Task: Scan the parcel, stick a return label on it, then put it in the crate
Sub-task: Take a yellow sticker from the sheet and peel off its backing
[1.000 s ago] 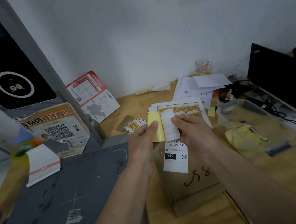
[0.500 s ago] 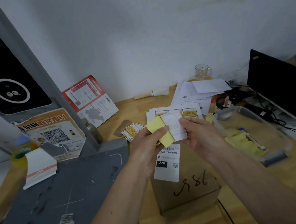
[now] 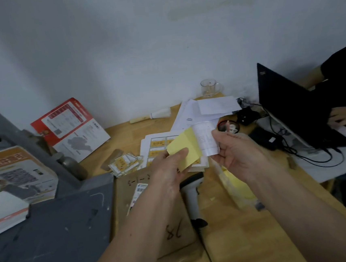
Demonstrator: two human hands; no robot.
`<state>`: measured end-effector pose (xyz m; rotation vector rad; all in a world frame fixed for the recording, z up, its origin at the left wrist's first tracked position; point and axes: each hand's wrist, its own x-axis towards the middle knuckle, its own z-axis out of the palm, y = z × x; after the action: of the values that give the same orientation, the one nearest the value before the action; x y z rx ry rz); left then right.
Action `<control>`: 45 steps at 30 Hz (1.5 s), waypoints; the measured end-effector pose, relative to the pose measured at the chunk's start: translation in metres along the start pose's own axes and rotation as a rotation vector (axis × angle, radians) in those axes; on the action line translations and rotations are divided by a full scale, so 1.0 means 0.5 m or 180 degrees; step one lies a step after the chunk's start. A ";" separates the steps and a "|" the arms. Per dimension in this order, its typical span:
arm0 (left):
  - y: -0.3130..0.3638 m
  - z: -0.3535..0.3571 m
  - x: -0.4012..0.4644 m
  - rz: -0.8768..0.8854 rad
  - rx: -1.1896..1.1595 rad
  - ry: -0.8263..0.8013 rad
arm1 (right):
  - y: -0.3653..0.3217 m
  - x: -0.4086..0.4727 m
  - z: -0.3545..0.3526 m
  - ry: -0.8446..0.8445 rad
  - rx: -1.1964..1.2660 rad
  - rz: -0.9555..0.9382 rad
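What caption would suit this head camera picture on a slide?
Left hand holds yellow backing while right hand peels white label above cardboard parcel.

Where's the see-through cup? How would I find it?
Look along the wooden table to its far edge at the white wall. The clear glass mug stands there, just behind the loose white papers. It is the only see-through thing with a handle.

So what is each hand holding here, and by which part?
The left hand pinches the yellow backing at its lower edge; the right hand pinches the white label by its right side.
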<state>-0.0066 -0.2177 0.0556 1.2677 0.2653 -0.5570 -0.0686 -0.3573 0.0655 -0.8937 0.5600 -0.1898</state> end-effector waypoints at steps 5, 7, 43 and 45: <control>-0.044 0.099 0.031 0.0050 0.0231 0.0190 | -0.062 0.021 -0.095 0.0103 0.0045 -0.0030; -0.059 0.133 0.038 0.0025 0.0240 0.0243 | -0.081 0.026 -0.127 0.0138 0.0063 -0.0032; -0.166 0.199 0.028 -0.0405 0.1765 -0.0262 | -0.111 0.033 -0.187 0.0267 0.0047 -0.0098; -0.159 0.194 0.024 -0.0270 0.1881 -0.0142 | -0.100 0.035 -0.191 0.0303 -0.0043 -0.0084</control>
<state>-0.0498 -0.3281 0.0125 1.8170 0.1174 -0.7685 -0.1013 -0.4603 0.0506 -0.9089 0.6387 -0.2536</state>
